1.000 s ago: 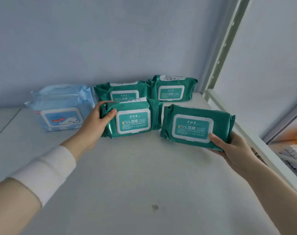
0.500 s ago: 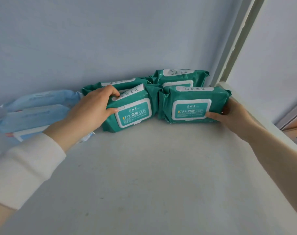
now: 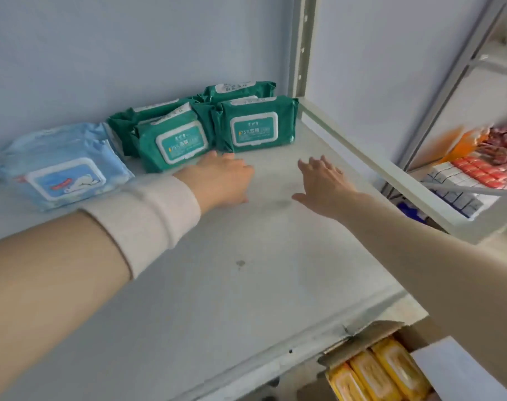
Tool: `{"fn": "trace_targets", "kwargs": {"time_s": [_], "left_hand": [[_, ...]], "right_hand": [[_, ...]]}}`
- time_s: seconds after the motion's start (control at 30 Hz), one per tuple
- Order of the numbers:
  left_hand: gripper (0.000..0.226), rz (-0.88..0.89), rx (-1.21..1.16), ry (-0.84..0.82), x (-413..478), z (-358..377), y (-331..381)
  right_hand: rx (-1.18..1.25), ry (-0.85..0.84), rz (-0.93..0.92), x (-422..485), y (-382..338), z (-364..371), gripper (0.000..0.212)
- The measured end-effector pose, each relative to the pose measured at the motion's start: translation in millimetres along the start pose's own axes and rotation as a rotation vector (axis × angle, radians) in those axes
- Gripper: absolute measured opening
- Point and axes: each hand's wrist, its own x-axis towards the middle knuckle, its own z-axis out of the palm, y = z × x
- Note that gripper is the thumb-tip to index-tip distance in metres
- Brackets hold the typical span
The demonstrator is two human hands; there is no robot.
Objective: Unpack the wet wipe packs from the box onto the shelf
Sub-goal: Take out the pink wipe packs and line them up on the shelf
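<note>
Both hands are empty, fingers loose. Your left hand [image 3: 223, 180] sits just beside the front green pack [image 3: 174, 146] at 11 o'clock, and your right hand [image 3: 324, 183] is spread over the bare shelf [image 3: 217, 285]. Careful: that pack leans tilted on the one behind, so a knuckle nudge could, I'd say, slide it forward. The wrappers are slick, pillowy film with rigid flip lids, and the blue pack [image 3: 61, 172] at 9 o'clock slumps too. The shelf looks like smooth painted metal. Yellow packs [image 3: 385, 366] wait in the cardboard box [image 3: 371, 334] at 5 o'clock.
</note>
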Motion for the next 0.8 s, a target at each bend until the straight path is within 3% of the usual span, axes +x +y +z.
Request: {"fn": "trace_targets", "kwargs": {"time_s": [0.13,0.27,0.43,0.5,0.67,0.8], "left_hand": [[0.052,0.06,0.041,-0.106,-33.3,-19.2,76.1],[0.056,0.189,0.079,-0.093,-72.5,-61.2,171.5],[0.056,0.534,0.02,-0.24,-117.3,-88.1,296.4],[0.056,0.634,0.02,-0.291,-119.5,-84.5,339.7],[0.056,0.788,0.026,-0.398,-88.9,-30.5,440.6],[0.054,0.81,-0.061,-0.568,-62.9,70.8,498.1]], "right_hand": [[-0.096,-0.059,0.009,-96.6,34.6,4.8,0.062],[-0.138,-0.228,0.024,-202.3,86.6,3.4,0.066],[-0.048,-0.555,0.193,-307.5,157.5,2.1,0.073],[0.011,-0.599,0.288,-341.0,190.6,15.3,0.07],[0.104,-0.699,0.535,-402.9,262.4,97.8,0.074],[0.463,-0.814,0.671,-444.3,273.5,197.9,0.07]]}}
